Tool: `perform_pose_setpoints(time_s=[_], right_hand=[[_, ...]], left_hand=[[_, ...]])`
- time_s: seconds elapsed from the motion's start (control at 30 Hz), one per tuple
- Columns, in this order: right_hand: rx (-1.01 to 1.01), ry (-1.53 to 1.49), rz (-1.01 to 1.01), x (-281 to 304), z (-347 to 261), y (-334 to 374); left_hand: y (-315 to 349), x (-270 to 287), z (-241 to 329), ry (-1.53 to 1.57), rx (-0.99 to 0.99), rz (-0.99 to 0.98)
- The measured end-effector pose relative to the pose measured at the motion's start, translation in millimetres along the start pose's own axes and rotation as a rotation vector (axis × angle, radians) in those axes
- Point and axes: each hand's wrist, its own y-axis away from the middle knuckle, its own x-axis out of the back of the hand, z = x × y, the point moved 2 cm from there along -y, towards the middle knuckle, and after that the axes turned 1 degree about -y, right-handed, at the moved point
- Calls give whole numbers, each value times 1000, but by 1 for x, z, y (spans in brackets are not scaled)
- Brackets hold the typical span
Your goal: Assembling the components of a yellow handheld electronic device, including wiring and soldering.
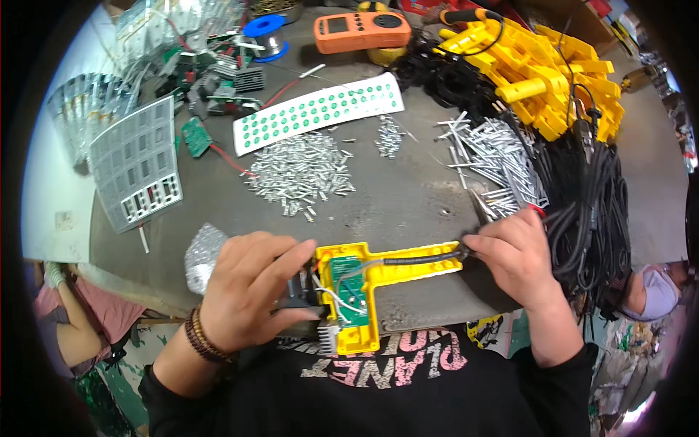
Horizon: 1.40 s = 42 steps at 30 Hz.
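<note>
Casing (pixel 411 272) is showing yellow, board (pixel 348 271) green, cable (pixel 426 258) black. Meter (pixel 362 33) is showing orange; sheet (pixel 318 114) is bearing green dots on white.

At the front edge of the counter (pixel 408 189), a circuit board (pixel 349 284) is seated in the housing shell (pixel 415 272). Behind it, small metal sleeves (pixel 298 173) are heaped before the sticker sheet (pixel 319 111); the multimeter (pixel 362 32) is set farther back. Cables (pixel 591 218) are piled to the right.

A scuffed, flat grey worktop (pixel 408 197) spreads ahead of the left hand (pixel 251 277) and right hand (pixel 513 255). Well left of them is a smooth whitish surface (pixel 62 211). Worn green flooring (pixel 137 357) shows left of the left hand, nearer the body.
</note>
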Motion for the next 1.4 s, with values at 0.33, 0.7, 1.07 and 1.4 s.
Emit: perform_pose_setpoints(time_s=[0.33,0.7,1.07,1.4], right_hand=[[52,63,73,0,-2,3],[-12,56,25,-7,-8,12],[-174,717,-403,44,164,-101],[-241,397,-172,129,133,-96]], left_hand=[[-27,-2,60,87,-121,30],[-57,-41,91,-57,-174,-118],[-49,-47,107,-208,-107,-198],[-40,-52,104,-249,-44,-170]])
